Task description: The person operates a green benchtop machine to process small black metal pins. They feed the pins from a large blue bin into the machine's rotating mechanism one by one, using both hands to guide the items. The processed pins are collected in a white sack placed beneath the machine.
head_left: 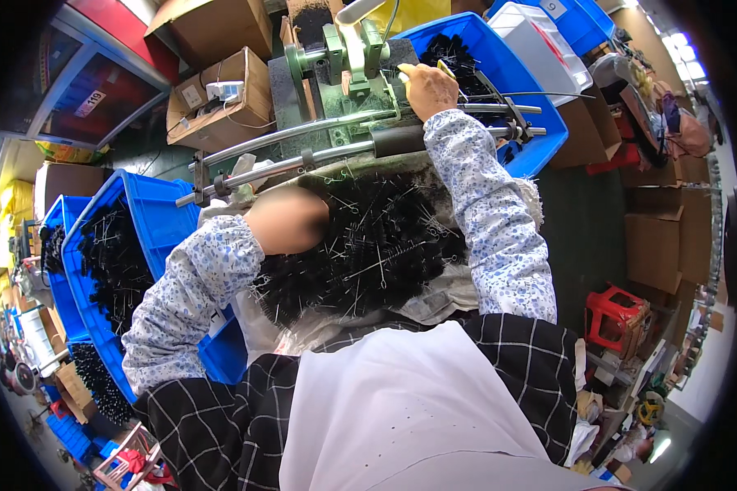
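Note:
My right hand (pixel 428 88) is raised to the green metal machine (pixel 344 57) at the top, its fingers closed on a yellowish handle or part there. My left hand (pixel 287 219) rests in a heap of black wire brushes (pixel 368 254) on the cloth-covered bench; it is blurred, and I cannot tell if it holds a brush. Both forearms wear flowered sleeves. Two metal rods (pixel 303 151) run across between the machine and the heap.
A blue bin (pixel 151 221) full of black brushes stands at my left, with more blue bins behind it. Another blue bin (pixel 540 123) of brushes sits at the right of the machine. Cardboard boxes (pixel 221 98) stand at the back. A red stool (pixel 614 315) is at the right.

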